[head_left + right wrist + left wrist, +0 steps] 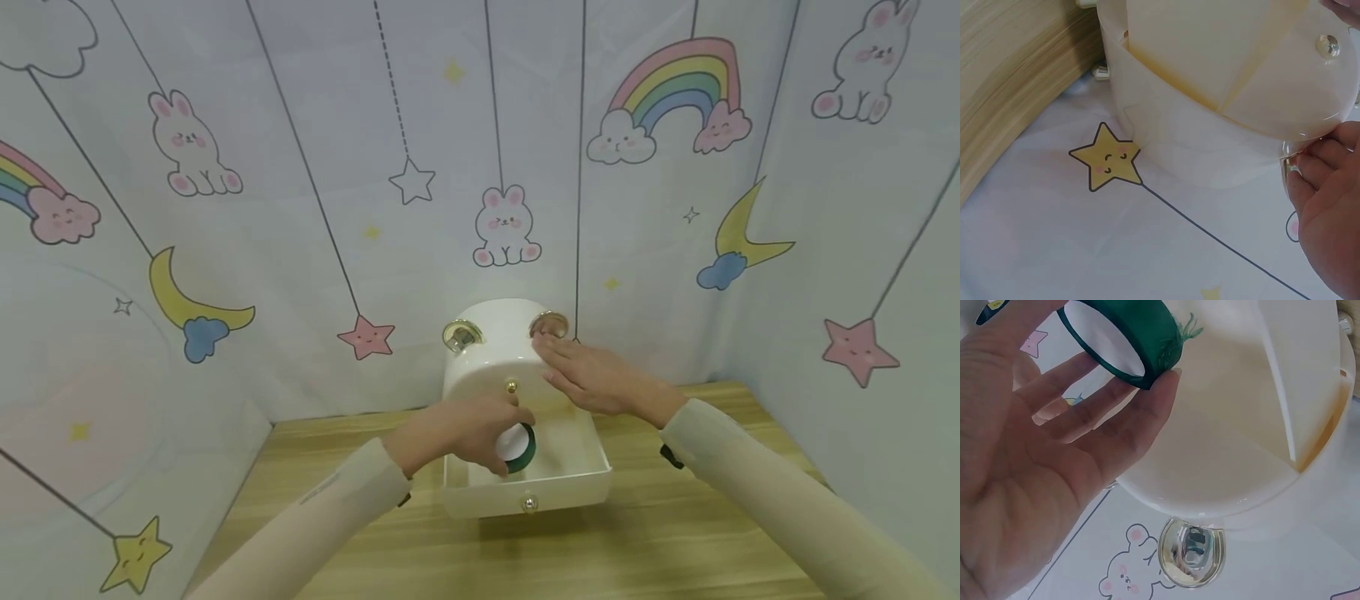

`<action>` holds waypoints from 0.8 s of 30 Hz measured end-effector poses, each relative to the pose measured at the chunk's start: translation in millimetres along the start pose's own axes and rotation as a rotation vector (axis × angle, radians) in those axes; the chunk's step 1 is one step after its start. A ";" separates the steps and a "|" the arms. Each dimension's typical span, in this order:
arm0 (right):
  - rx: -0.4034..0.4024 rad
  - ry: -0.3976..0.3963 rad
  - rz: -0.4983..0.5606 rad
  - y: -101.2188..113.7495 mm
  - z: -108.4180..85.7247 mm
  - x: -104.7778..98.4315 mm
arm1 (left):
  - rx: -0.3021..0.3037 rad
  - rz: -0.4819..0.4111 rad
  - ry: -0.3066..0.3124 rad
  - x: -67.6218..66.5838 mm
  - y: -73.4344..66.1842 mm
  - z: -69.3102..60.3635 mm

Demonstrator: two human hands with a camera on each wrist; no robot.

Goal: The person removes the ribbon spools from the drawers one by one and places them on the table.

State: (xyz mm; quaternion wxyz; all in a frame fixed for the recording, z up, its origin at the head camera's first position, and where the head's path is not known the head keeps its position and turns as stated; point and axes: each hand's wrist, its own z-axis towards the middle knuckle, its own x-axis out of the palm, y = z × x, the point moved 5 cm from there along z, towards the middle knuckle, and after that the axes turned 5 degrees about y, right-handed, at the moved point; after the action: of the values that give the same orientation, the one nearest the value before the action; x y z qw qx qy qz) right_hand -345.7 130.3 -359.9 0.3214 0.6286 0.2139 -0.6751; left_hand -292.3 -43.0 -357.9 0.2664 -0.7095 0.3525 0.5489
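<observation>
My left hand [476, 429] pinches a roll of green ribbon [1147, 331] between thumb and fingers, above the pulled-out drawer [525, 497] of a white box [487, 362]. Threads fray from the ribbon's edge in the left wrist view. The box has a rounded top, two shiny gold ears [462, 335] and a small gold knob [512, 386] on its upper front; another knob [529, 503] is on the drawer. My right hand [596, 379], its fingers extended, rests against the box's top right beside the other ear [550, 324].
The box stands on a wood-grain table [660, 500]. Close behind and on both sides hangs a pale cloth [420, 275] printed with rabbits, stars, moons and rainbows. The drawer juts toward me over the tabletop.
</observation>
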 end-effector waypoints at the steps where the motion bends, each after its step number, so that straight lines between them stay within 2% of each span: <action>1: 0.000 0.001 0.000 0.1 0.0 -0.3 | -0.003 -0.018 0.001 -0.8 -0.4 -2.2; 8: 0.005 0.011 -0.010 1.0 -0.3 -1.9 | 0.000 -0.055 -0.010 -6.0 -1.3 -14.5; 14: 0.022 0.014 -0.015 0.5 -0.1 -1.2 | -0.035 -0.118 -0.008 -9.7 3.3 -25.5; 24: 0.015 0.014 -0.020 1.9 0.1 -1.7 | -0.078 -0.166 -0.064 -18.9 13.9 -52.7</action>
State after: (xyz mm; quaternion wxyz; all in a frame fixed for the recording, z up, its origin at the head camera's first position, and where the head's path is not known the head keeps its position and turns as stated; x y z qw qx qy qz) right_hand -344.4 129.2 -358.0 0.3085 0.6336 0.2172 -0.6754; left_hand -274.9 -87.9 -326.0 0.2942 -0.7282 0.2624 0.5606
